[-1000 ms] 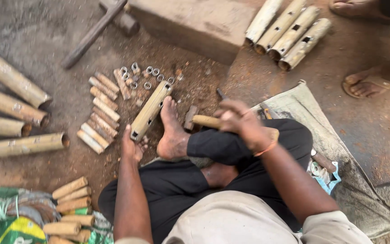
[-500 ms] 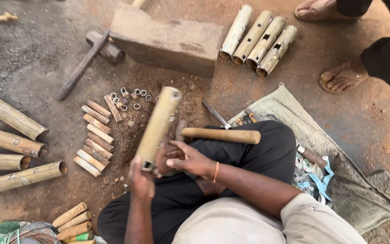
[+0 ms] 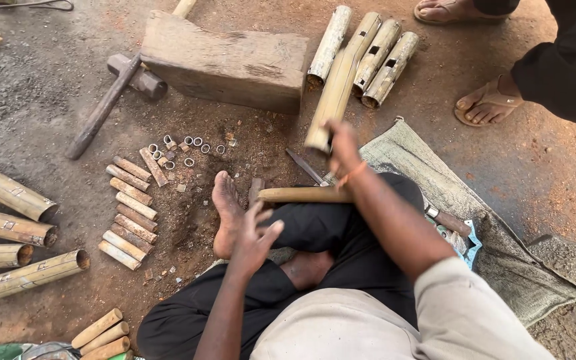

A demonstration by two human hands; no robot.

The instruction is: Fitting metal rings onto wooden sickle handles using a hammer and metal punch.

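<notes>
The right hand (image 3: pixel 343 148) has its fingers clamped around the near end of a long bamboo tube (image 3: pixel 338 87). The tube's long axis runs away from the seated person, tilting slightly rightward, with its far end lying among a row of four similar bamboo tubes (image 3: pixel 375 57) beside a wooden block (image 3: pixel 228 60). Whether that far end rests on them or hangs just above is hard to tell. The left hand (image 3: pixel 253 237) is empty, fingers spread apart, hovering over the lap near a bare foot (image 3: pixel 227 210) and well apart from the held tube. A shorter wooden stick (image 3: pixel 301 195) lies crosswise on the knee, between the two hands. Short bamboo pieces (image 3: pixel 128 213) and small metal rings (image 3: pixel 185 147) sit on the dirt floor (image 3: pixel 35 100) to the left.
</notes>
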